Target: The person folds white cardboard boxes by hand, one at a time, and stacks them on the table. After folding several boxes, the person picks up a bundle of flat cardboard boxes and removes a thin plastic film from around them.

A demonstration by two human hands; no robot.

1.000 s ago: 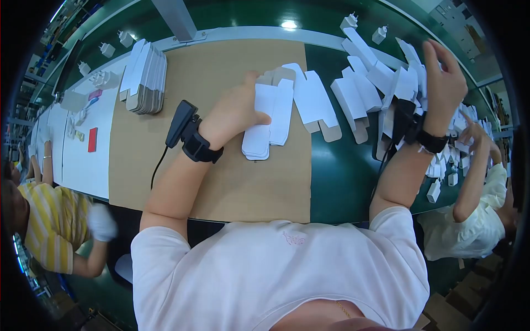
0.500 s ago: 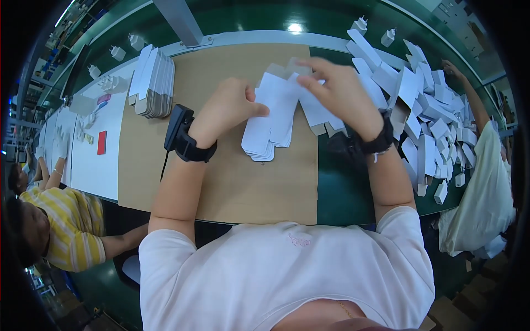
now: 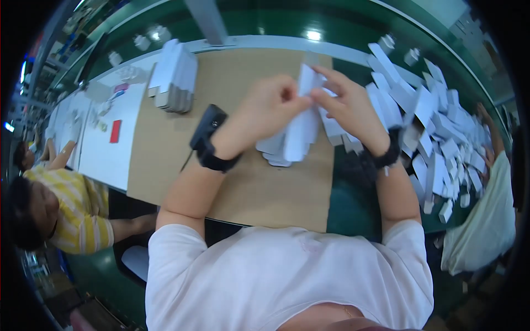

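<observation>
Between my two hands stands a narrow white paper box [image 3: 298,135], tilted on edge above the cardboard sheet. My left hand [image 3: 273,105] pinches its left side near the upper part. From the right, my right hand [image 3: 346,99] grips near its top with thumb and fingers. Below it lies a small stack of flat white box blanks [image 3: 270,148], partly hidden by the box. More flat blanks [image 3: 333,128] rest just under my right hand. Motion blurs the box's upper flaps.
Brown cardboard [image 3: 243,196] covers the table before me. A stack of flat blanks [image 3: 176,71] stands at the back left. A large heap of white boxes [image 3: 436,129] fills the right. A red rectangular piece [image 3: 115,131] lies left. Co-workers sit left and right.
One blank has been lifted off the stack and now stands narrow and edge-on between my hands. My left hand has moved right, toward my right hand. The view has shifted slightly.
</observation>
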